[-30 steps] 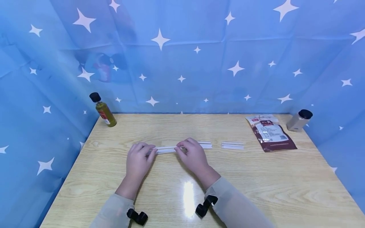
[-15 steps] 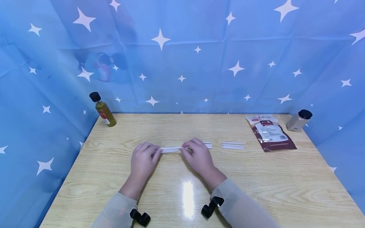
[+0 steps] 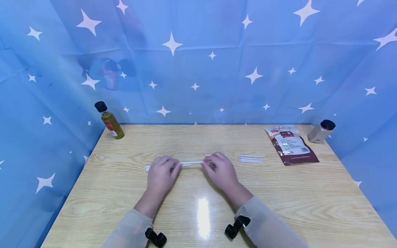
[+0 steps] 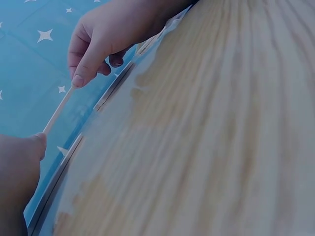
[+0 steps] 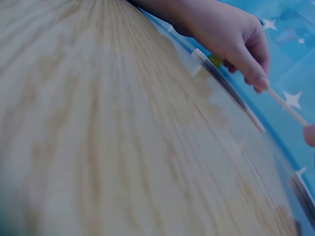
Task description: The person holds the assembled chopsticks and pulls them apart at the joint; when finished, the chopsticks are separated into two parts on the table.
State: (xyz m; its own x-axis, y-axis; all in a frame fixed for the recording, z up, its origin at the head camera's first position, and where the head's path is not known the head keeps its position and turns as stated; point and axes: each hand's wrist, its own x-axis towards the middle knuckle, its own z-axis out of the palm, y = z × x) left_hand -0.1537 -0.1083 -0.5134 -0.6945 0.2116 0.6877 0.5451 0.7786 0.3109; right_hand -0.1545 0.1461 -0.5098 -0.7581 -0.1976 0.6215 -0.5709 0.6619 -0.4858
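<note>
A thin white stick (image 3: 193, 162) stretches between my two hands, raised above the table in both wrist views. My left hand (image 3: 162, 175) pinches its left end with thumb and fingertips, and my right hand (image 3: 222, 174) pinches the other end. Below and behind the left hand lies a row of similar white sticks (image 3: 148, 168), partly covered by that hand. Another row (image 3: 207, 155) is mostly hidden behind the right hand. Farther right, several sticks (image 3: 250, 158) lie side by side. The right wrist view shows the pinched stick (image 5: 288, 107) up close.
An oil bottle (image 3: 112, 124) with a black cap stands at the table's back left. At the back right lie a maroon and white food packet (image 3: 289, 144) and, beside it, a black-lidded jar (image 3: 319, 133). A blue star-patterned cloth (image 3: 217, 89) hangs behind the wooden table (image 3: 279, 199).
Both hands have shifted right, the stick between them drawing away from the left row. More of that row shows left of the left hand. The head view has turned slightly.
</note>
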